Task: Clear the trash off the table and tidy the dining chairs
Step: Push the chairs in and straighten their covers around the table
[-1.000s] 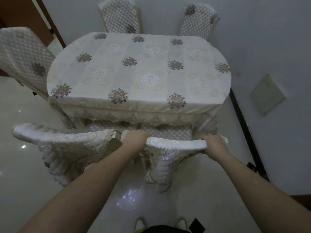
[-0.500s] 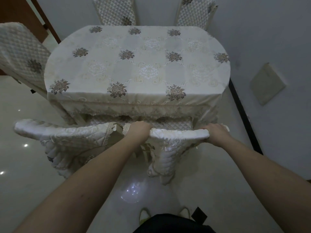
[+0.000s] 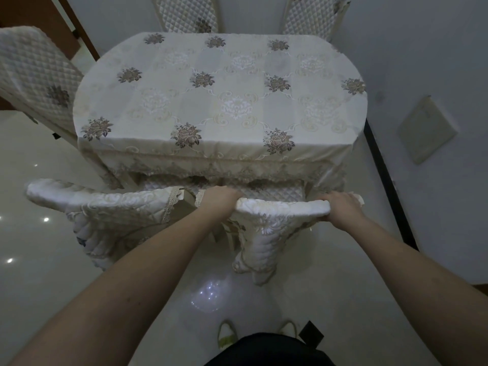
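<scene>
A dining chair (image 3: 280,211) with a cream quilted cover stands right in front of me, its seat tucked under the near edge of the table (image 3: 219,101). My left hand (image 3: 220,198) grips the left end of its top rail and my right hand (image 3: 340,206) grips the right end. A cream floral cloth covers the table, and no trash shows on it. A second covered chair (image 3: 105,207) stands to the left of the held one, its back level with it.
Two more covered chairs (image 3: 187,14) (image 3: 311,17) stand at the table's far side against the wall, and another chair (image 3: 34,75) at the left end. A grey wall with a dark baseboard (image 3: 388,186) runs along the right. Glossy tiled floor lies around my feet (image 3: 227,336).
The held chair has slid forward, its seat going further under the table, and I have stepped closer behind it. Both hands keep the same grip on the rail.
</scene>
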`<state>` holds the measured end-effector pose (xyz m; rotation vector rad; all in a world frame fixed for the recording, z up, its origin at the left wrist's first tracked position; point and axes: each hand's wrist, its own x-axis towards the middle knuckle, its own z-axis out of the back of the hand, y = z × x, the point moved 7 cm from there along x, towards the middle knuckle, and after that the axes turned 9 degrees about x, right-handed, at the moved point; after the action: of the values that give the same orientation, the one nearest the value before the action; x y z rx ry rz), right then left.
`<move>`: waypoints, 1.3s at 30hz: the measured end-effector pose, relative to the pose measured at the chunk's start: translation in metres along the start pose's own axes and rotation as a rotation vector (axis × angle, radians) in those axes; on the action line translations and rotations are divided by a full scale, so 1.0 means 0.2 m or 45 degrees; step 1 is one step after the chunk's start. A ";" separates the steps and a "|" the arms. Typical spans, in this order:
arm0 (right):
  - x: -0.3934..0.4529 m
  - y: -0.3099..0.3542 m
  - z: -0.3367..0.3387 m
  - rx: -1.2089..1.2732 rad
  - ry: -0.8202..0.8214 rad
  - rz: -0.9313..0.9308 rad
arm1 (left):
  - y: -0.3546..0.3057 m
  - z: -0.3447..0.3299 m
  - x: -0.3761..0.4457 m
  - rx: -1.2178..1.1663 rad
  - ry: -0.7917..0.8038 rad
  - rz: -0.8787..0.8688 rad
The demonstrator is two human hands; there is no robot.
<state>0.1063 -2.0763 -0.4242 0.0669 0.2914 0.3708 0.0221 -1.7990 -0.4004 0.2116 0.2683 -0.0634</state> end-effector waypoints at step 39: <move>-0.17 0.41 0.10 0.301 -0.075 0.176 | 0.31 -0.10 -0.23 -0.180 -0.371 0.092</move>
<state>0.0543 -2.0133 -0.3865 0.3309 0.2722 0.4693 -0.0227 -1.7320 -0.3947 0.0698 -0.0258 -0.0028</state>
